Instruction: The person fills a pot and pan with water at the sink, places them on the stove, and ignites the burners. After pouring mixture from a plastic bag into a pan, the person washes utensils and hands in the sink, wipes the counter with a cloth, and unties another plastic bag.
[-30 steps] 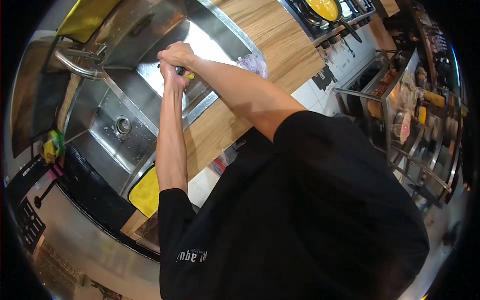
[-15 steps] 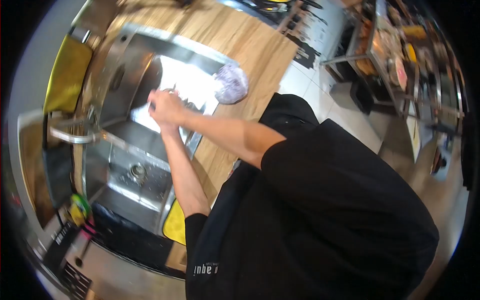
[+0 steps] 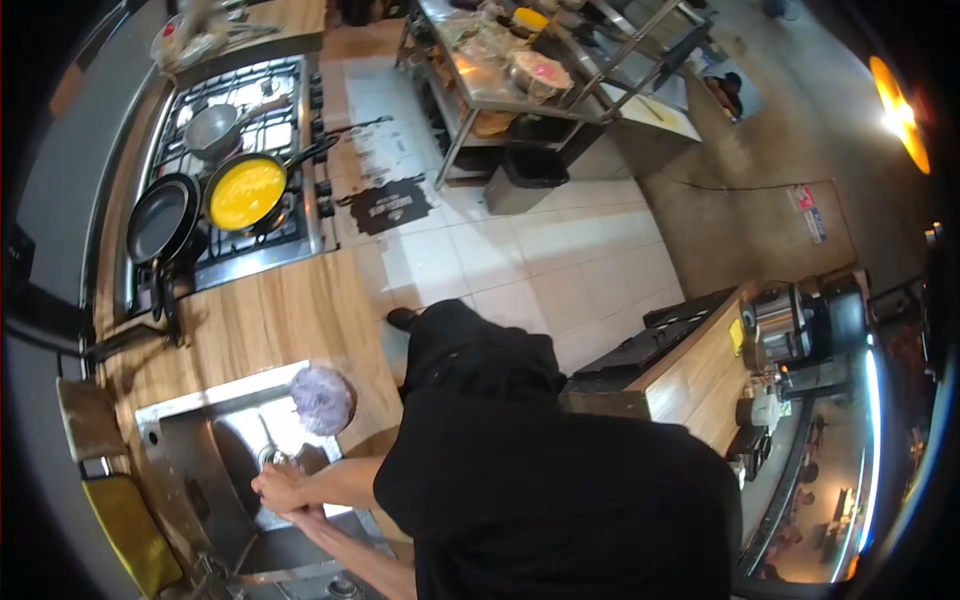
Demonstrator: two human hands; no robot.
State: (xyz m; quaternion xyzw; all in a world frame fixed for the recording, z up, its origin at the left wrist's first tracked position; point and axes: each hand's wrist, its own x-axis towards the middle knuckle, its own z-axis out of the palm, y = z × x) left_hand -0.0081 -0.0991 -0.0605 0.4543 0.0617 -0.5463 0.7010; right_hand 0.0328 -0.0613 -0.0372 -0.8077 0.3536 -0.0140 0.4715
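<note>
The right hand (image 3: pixel 280 488) lay against the left hand (image 3: pixel 306 514) over the sink (image 3: pixel 196 480) (whether either grip was clenched around something, I could not tell). A purple bundle (image 3: pixel 322 400) sat nearby, at the sink's corner by the wooden worktop (image 3: pixel 290 310).

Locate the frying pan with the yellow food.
In the head view, the frying pan stands on the stove at upper left, just below the grey pot and to the right of the dark pans.
</note>
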